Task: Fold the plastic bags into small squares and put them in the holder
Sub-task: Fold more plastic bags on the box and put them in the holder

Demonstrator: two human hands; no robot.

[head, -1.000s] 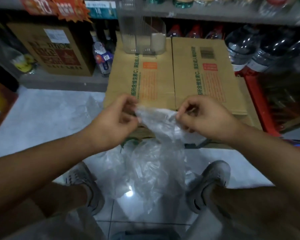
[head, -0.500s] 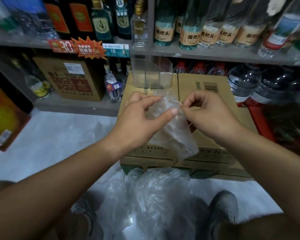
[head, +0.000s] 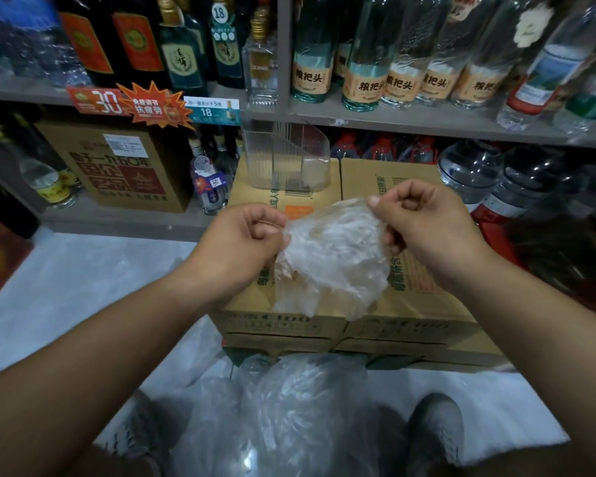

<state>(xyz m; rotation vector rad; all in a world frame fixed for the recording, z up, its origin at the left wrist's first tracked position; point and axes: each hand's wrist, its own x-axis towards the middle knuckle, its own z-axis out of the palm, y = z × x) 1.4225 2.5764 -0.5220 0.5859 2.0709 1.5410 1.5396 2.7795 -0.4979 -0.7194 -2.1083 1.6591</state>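
A crumpled clear plastic bag (head: 331, 256) hangs spread between my two hands above the cardboard boxes. My left hand (head: 241, 249) pinches its left edge with curled fingers. My right hand (head: 424, 228) pinches its upper right corner between thumb and fingers. The clear plastic holder (head: 286, 156) stands upright on the far end of the left box, just beyond my hands, with pale folded material showing low inside it. A heap of more clear bags (head: 283, 414) lies on the floor between my shoes.
Two flat cardboard boxes (head: 424, 297) lie side by side under my hands. Shelves of glass bottles (head: 369, 63) rise behind them, large water jugs (head: 472, 170) at right, a brown carton (head: 117, 166) at left. Pale tiled floor (head: 66, 297) lies around.
The view has tilted up from the floor toward the shelves. Both hands lifted the bag off the heap and pulled it wider apart between them.
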